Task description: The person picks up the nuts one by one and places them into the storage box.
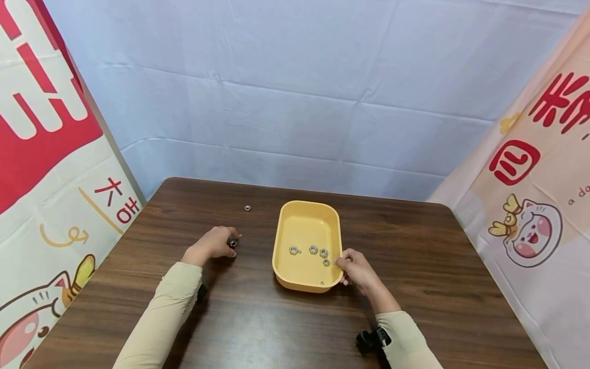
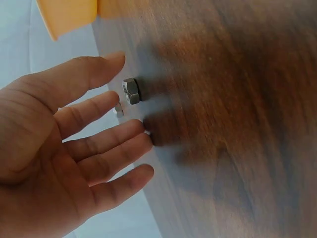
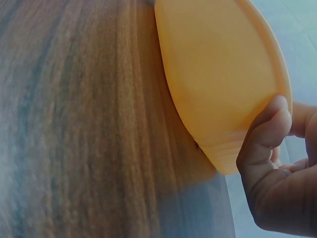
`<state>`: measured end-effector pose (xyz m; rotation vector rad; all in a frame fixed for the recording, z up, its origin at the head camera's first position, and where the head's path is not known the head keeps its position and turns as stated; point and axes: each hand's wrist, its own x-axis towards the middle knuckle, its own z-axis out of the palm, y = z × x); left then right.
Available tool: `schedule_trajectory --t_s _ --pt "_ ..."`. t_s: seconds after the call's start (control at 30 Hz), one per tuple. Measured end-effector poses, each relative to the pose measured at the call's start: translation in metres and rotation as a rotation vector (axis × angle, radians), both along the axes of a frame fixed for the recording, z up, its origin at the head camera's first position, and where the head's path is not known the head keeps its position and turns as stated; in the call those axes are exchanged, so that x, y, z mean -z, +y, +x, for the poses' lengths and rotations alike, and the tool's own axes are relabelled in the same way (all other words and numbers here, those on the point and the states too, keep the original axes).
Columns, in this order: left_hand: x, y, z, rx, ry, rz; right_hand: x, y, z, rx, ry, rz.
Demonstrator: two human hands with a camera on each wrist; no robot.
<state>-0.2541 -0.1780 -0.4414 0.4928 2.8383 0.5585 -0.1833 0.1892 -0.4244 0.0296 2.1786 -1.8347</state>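
Observation:
On the left of the table my left hand (image 1: 215, 243) reaches over a metal hex nut (image 1: 233, 243). The left wrist view shows that nut (image 2: 131, 91) just beyond the tips of the thumb and index finger, which stand apart; the fingers are loosely extended. A yellow plastic tray (image 1: 308, 285) stands in the middle of the table. My right hand (image 1: 358, 270) pinches its right rim near the front corner. Several nuts lie in the tray, among them a larger nut (image 1: 293, 250) and a smaller nut (image 1: 326, 262).
Farther back on the left lies another nut (image 1: 247, 208). A tiny nut (image 1: 240, 236) sits just past the left fingertips. The brown wood-grain table (image 1: 415, 256) ends at a pale cloth backdrop (image 1: 295, 102), with printed banners on both sides.

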Motion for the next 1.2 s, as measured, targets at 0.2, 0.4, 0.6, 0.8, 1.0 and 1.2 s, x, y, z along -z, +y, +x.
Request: schedule_trajectory --t_s 0.2,0.4,0.6,0.8,1.0,1.2 --pt "-0.001 0.0 -0.006 -0.024 -0.025 0.017 0.0 0.0 0.0 0.007 0.0 -0.002" --pt "0.002 -0.001 -0.011 -0.072 -0.09 0.05 0.001 0.0 0.0 0.01 -0.003 -0.008" --pt "0.007 -0.006 -0.015 -0.111 -0.146 0.151 0.001 0.0 -0.001 0.009 0.001 -0.011" --pt "0.008 -0.007 -0.016 -0.098 -0.156 0.174 0.0 0.0 0.0 0.007 -0.005 -0.01" --pt "0.009 -0.01 -0.015 -0.085 -0.132 0.189 0.0 0.0 -0.001 0.0 -0.001 -0.008" --pt "0.008 -0.014 -0.012 -0.106 -0.215 0.297 0.008 0.001 -0.004 0.003 0.005 -0.009"
